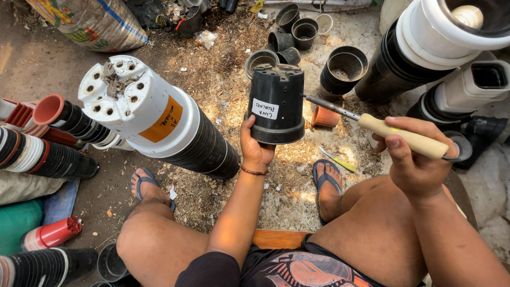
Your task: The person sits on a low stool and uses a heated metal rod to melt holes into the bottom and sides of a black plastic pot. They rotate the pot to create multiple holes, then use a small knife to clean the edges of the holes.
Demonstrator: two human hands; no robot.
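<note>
item 1: left hand [256, 150] is gripping a black plastic pot [277, 104] by its rim, holding it upside down above the ground, its holed base pointing away and a small white label facing the camera. item 2: right hand [411, 159] is closing around the pale wooden handle of a soldering tool [372, 125], whose metal tip is touching the pot's right side near the top. item 3: a tall stack of black pots capped with a white pot [146, 114] is lying tilted to the left of the held pot, an orange label showing on its side. item 4: loose black pots [297, 32] are sitting on the sawdust-strewn ground [223, 74] beyond. item 5: a small terracotta-coloured pot [324, 117] is lying just right of the held pot. item 6: a yellow-handled knife [338, 160] is resting on the ground beside the person's right foot [328, 186]. item 7: more stacked black and white pots [425, 48] are lying at upper right.
</note>
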